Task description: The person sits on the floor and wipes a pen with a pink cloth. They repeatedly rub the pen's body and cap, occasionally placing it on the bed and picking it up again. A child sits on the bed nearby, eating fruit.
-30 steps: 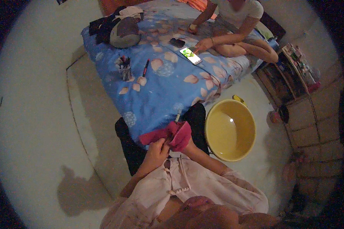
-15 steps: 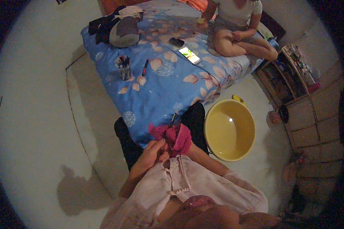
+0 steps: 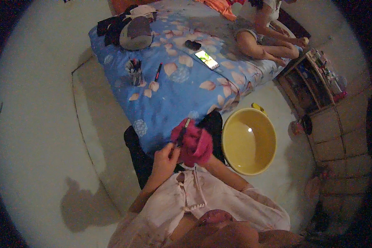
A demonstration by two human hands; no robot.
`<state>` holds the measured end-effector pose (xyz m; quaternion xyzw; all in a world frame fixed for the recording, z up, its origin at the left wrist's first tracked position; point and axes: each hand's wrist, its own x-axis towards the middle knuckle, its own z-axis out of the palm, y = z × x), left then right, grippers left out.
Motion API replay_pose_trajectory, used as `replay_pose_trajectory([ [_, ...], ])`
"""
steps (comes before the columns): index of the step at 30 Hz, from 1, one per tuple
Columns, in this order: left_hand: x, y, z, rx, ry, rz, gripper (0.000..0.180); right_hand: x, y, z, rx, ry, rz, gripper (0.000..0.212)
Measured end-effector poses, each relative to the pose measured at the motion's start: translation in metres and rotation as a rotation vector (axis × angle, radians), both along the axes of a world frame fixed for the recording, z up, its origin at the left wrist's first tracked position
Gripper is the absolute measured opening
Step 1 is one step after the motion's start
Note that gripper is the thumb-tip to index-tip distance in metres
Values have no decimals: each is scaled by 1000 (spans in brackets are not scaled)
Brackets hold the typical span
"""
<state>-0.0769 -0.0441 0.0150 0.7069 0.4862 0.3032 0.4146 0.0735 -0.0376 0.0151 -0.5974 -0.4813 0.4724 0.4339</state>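
Note:
My left hand point(image 3: 166, 159) is closed on the lower end of a slim dark pen point(image 3: 182, 134) with a light tip, which points away from me. A bunched pink cloth point(image 3: 196, 144) lies over and around my right hand point(image 3: 211, 162), hiding its fingers; only the wrist side shows. The pen lies against the cloth's left side. Both hands are above my lap, at the near edge of a bed point(image 3: 165, 107) with a blue floral sheet. On the sheet stand a clear cup of pens point(image 3: 135, 73) and, beside it, a red and black marker point(image 3: 158, 72).
A yellow basin point(image 3: 249, 142) holding water stands on the floor to my right. Farther up the bed are a lit phone point(image 3: 206, 59), a dark object point(image 3: 192, 44), a grey and white cap point(image 3: 136, 35) and a seated person point(image 3: 256, 41). A shelf point(image 3: 310, 80) stands at the right.
The pink cloth has shifted slightly up and right and opened out. More of the pen shows now, in my left hand. On the bed, the person has leaned to the right.

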Motion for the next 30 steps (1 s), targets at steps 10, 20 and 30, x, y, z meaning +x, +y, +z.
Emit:
replay_pose_trajectory([
  [10, -2, -3, 12, -304, -128, 12, 25, 19, -6, -73, 305, -349, 301, 30],
  [20, -5, -16, 4, -283, -272, -78, 10, 41, 18, -1, 285, 735, 17, 26],
  [30, 7, -11, 4, 204, -68, 92, 13, 17, -22, -96, 110, 768, 226, 36],
])
